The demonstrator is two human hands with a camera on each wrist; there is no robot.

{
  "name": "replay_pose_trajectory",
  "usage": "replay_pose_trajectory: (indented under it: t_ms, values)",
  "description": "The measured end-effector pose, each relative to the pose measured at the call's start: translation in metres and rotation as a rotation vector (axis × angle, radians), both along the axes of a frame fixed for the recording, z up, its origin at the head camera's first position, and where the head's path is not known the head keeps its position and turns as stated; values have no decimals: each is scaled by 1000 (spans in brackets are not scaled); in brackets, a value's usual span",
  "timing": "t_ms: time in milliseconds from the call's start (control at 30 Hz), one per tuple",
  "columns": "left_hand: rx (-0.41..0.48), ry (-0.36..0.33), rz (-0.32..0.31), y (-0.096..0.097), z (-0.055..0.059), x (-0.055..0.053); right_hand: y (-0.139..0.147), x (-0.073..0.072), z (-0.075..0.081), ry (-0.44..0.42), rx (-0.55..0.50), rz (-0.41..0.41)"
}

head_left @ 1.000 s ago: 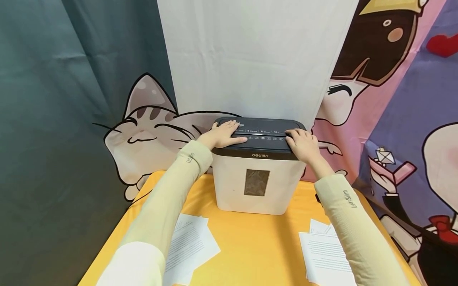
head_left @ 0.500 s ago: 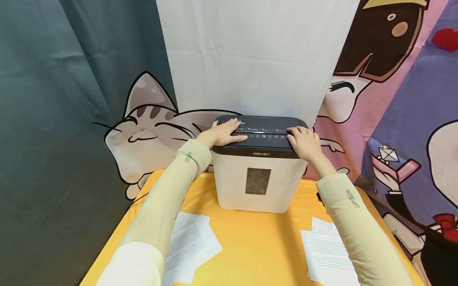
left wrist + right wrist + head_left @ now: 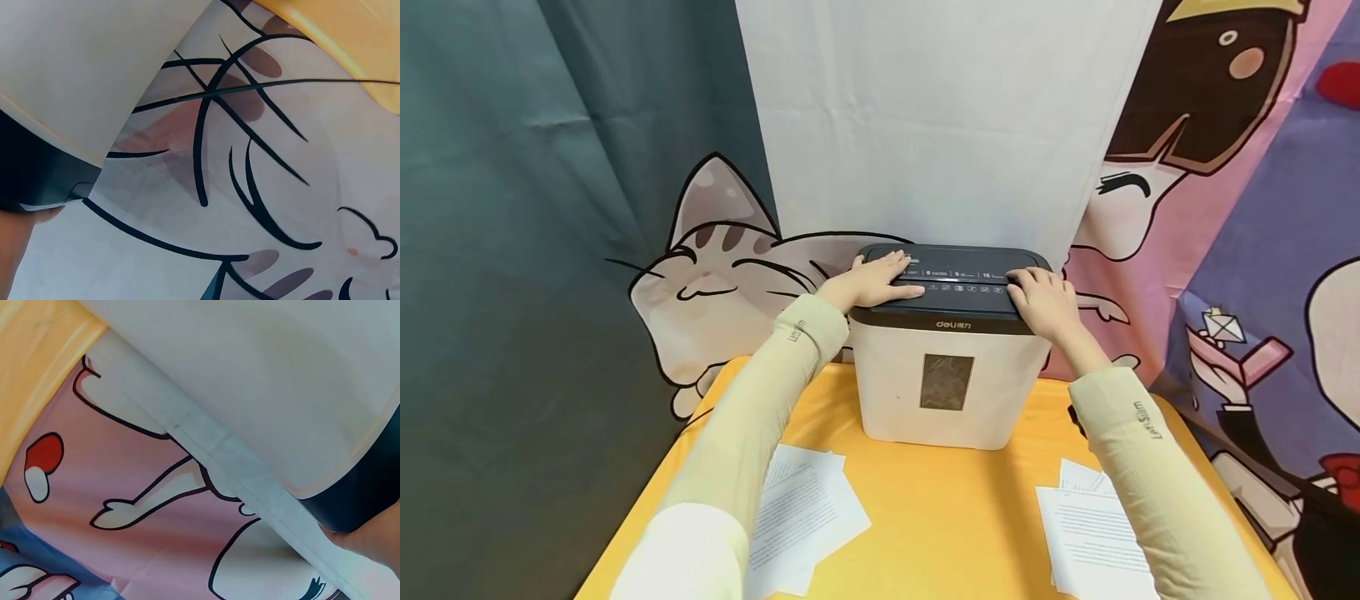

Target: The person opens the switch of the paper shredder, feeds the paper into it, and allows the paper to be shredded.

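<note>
A paper shredder [image 3: 951, 383] with a white bin and a dark top [image 3: 970, 258] stands upright on the yellow cloth, its window facing me. My left hand [image 3: 872, 282] rests on the left end of the top, fingers spread and thumb pointing right along it. On the right end lies my right hand [image 3: 1045, 302], fingertips slightly bent near the feed slot [image 3: 955, 281]. At the left wrist view's left edge, a bit of the hand [image 3: 14, 250] touches the dark rim. The right wrist view shows the side of the hand [image 3: 372, 540] against the rim.
Printed sheets [image 3: 808, 508] lie on the table at front left, and more printed sheets [image 3: 1093, 525] at front right, partly under my right sleeve. Close behind the shredder hangs a white cloth panel [image 3: 947, 125] beside cartoon-printed curtains. A thin dark cord [image 3: 696, 418] runs at the left table edge.
Both hands stay in place on the shredder's top. Only the head view shifts slightly, with the whole scene drifting a little to the right.
</note>
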State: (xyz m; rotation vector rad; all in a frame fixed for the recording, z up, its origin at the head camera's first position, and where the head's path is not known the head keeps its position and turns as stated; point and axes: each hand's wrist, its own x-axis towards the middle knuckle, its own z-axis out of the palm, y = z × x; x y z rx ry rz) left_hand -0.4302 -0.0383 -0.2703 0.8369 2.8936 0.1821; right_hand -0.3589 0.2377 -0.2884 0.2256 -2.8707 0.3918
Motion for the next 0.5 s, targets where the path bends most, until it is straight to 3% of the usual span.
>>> replay_pose_trajectory:
  t_ms: [200,500]
  values:
    - [-10,1,-7,4,-1,1,2,-1,-1,-2,3,-6]
    - [-15,59,26,6,-1,3,1,0,1,-4,-3,1]
